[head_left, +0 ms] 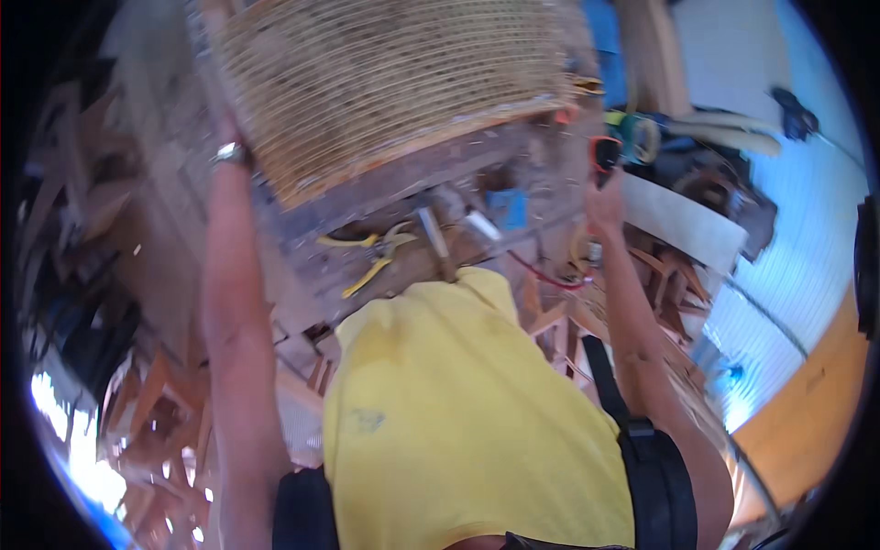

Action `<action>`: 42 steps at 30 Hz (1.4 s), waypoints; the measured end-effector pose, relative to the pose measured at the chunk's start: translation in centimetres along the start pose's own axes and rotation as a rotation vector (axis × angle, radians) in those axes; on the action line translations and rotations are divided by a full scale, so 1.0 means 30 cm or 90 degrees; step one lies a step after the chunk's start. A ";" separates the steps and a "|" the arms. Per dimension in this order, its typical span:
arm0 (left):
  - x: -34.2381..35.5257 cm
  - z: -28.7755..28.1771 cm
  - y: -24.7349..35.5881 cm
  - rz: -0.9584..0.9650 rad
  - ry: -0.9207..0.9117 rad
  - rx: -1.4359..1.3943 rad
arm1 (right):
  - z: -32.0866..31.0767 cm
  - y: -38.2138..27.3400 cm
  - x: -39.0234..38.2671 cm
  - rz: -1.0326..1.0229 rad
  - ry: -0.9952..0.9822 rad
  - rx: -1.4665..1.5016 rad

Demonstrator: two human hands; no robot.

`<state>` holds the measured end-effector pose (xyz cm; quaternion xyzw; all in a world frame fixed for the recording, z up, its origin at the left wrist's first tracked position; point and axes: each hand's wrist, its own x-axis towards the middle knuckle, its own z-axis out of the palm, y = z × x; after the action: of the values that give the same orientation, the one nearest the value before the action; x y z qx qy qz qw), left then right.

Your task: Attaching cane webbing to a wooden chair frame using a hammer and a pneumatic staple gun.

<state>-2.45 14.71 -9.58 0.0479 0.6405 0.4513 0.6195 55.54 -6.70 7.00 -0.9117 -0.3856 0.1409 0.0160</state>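
Observation:
My left hand (223, 124), below which a wristwatch shows, is at the left edge of a woven rattan-like panel (394, 78); its fingers are blurred, so their grip is unclear. My right hand (603, 203), beside the panel's lower right, is closed around an orange-and-black tool (605, 154). Between my arms, yellow-handled cutters (371, 247), a metal-ended tool (431, 229), a pale cylindrical object (481, 225) and a blue item (507, 208) lie on the worn wooden workbench (367, 197). A red hose (564, 280) curves below my right hand.
Wooden pieces (160, 394) crowd the lower left, with dark clutter (78, 293) above them. At right are a pale board (683, 220), tape rolls (642, 137), long pale rods (724, 130), a pale corrugated sheet (770, 275) and an orange panel (797, 403).

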 end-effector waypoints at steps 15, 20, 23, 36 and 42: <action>-0.344 -0.061 -0.082 0.192 0.089 0.264 | 0.275 0.071 -0.135 -0.181 -0.090 0.031; -0.295 -0.052 -0.086 0.217 0.113 0.504 | 0.204 -0.022 -0.208 -0.351 0.123 -0.080; -0.306 -0.056 -0.103 0.283 0.125 0.643 | 0.194 -0.108 -0.367 -0.427 -0.022 0.085; -0.283 0.027 -0.031 0.005 -0.070 0.138 | 0.540 -0.210 -0.677 -0.335 -0.286 0.092; -0.231 0.083 -0.019 -0.062 -0.096 -0.070 | 0.534 -0.195 -0.703 -0.310 -0.216 0.133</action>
<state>1.51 11.36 -4.30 0.0162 0.5682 0.4500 0.6888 33.15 -18.79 -2.40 -0.7496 -0.5733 0.3215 0.0781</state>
